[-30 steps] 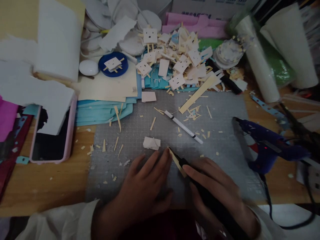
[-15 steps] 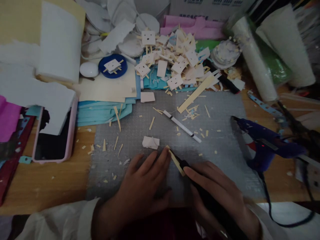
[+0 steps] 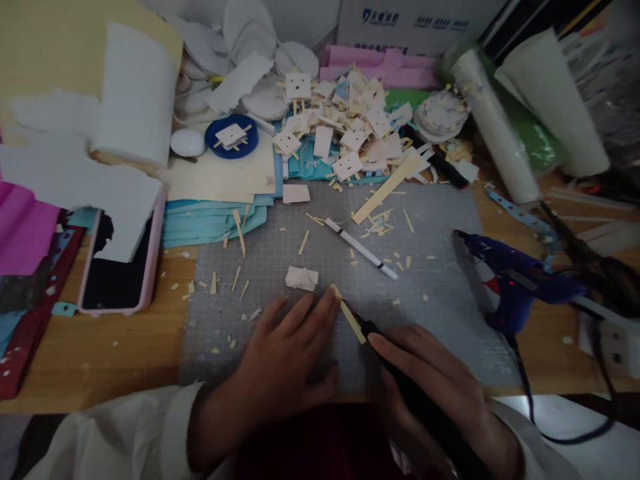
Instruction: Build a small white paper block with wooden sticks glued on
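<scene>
Seen from above, two bare hands work at the near edge of a gray cutting mat (image 3: 425,267) on a wooden table (image 3: 125,357). The left hand (image 3: 290,363) lies palm down, fingers stretched forward and slightly apart, thumb out to the side; its foremost fingertips rest at the far end of a narrow pale-yellow strip (image 3: 356,327). This strip lies on the mat between the hands, slanting toward the right hand (image 3: 440,377), which is closed around a black pointed tool (image 3: 425,410), index finger laid along it. The tool's tip meets the strip just beside the left fingertips; whether it has gone through cannot be made out. Just beyond the left hand is a small crumpled white paper piece (image 3: 301,278). Farther up the mat are scattered yellow scraps and a white stick with black bands (image 3: 361,249), near a wider yellow strip (image 3: 387,189). Behind stands a heap of square paper figures (image 3: 355,130) with dotted faces and thin limbs; another figure (image 3: 231,136) sits on a round blue dish (image 3: 253,149). A dark blue glue gun (image 3: 517,280) lies to the right, and a pink-cased phone (image 3: 117,287), partly covered by white paper, to the left.
</scene>
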`<state>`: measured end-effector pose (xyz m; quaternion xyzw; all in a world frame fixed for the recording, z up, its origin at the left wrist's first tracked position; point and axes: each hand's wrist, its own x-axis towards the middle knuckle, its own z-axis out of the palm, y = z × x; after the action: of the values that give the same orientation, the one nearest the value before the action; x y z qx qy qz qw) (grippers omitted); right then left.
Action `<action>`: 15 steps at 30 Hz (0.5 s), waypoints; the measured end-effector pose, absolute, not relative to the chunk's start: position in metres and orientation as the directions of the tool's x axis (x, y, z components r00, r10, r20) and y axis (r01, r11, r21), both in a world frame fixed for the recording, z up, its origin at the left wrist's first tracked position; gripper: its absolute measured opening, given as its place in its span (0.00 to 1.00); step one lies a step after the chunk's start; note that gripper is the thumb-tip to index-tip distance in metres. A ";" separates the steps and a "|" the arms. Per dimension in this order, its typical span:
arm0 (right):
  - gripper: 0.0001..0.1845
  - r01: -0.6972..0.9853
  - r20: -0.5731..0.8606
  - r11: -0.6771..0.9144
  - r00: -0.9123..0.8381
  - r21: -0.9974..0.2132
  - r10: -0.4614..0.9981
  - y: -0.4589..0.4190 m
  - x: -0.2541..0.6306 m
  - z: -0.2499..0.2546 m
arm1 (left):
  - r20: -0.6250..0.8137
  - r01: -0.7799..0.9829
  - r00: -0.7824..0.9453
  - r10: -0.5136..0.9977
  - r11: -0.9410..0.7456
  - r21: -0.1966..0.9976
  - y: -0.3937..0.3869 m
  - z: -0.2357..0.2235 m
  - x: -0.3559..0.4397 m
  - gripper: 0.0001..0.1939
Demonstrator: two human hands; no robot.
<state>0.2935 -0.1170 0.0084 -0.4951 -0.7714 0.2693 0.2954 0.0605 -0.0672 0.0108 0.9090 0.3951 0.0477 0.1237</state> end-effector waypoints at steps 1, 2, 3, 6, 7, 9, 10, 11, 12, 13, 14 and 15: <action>0.31 0.618 0.193 0.390 -0.362 -0.683 0.912 -0.118 0.295 0.008 | -0.011 0.707 0.683 0.730 -0.658 0.260 -0.067 0.011 0.061 0.33; 0.32 0.628 0.190 0.413 -0.393 -0.659 0.900 -0.120 0.296 0.007 | -0.011 0.707 0.684 0.730 -0.658 0.259 -0.068 0.011 0.061 0.34; 0.32 0.635 0.190 0.428 -0.409 -0.643 0.893 -0.121 0.298 0.007 | -0.010 0.707 0.684 0.730 -0.659 0.257 -0.068 0.011 0.061 0.34; 0.31 0.634 0.201 0.438 -0.412 -0.637 0.889 -0.123 0.300 0.008 | -0.005 0.709 0.681 0.732 -0.657 0.257 -0.067 0.011 0.062 0.34; 0.31 0.630 0.206 0.443 -0.414 -0.638 0.886 -0.124 0.301 0.009 | -0.004 0.709 0.680 0.733 -0.656 0.259 -0.067 0.012 0.062 0.33; 0.31 0.624 0.213 0.451 -0.420 -0.638 0.882 -0.124 0.301 0.011 | -0.005 0.710 0.678 0.735 -0.653 0.265 -0.067 0.013 0.063 0.33; 0.31 0.622 0.214 0.454 -0.423 -0.638 0.880 -0.124 0.301 0.011 | -0.007 0.711 0.677 0.736 -0.651 0.267 -0.067 0.013 0.063 0.33; 0.31 0.620 0.217 0.457 -0.425 -0.638 0.879 -0.124 0.300 0.012 | -0.008 0.710 0.677 0.736 -0.651 0.268 -0.067 0.014 0.063 0.33; 0.31 0.619 0.220 0.460 -0.425 -0.637 0.878 -0.124 0.300 0.012 | -0.009 0.709 0.679 0.734 -0.652 0.268 -0.067 0.014 0.063 0.33; 0.31 0.618 0.222 0.461 -0.426 -0.636 0.877 -0.124 0.299 0.013 | -0.011 0.708 0.681 0.732 -0.654 0.266 -0.066 0.015 0.063 0.33; 0.30 0.619 0.226 0.463 -0.425 -0.634 0.877 -0.124 0.299 0.013 | -0.012 0.705 0.684 0.729 -0.657 0.265 -0.066 0.015 0.063 0.33; 0.30 0.621 0.234 0.467 -0.422 -0.629 0.876 -0.124 0.298 0.012 | -0.012 0.704 0.686 0.727 -0.660 0.262 -0.066 0.015 0.063 0.33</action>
<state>0.2983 -0.1241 0.0121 -0.4615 -0.8111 0.2310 0.2754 0.0632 -0.0662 0.0154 0.9098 0.3933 0.0469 0.1238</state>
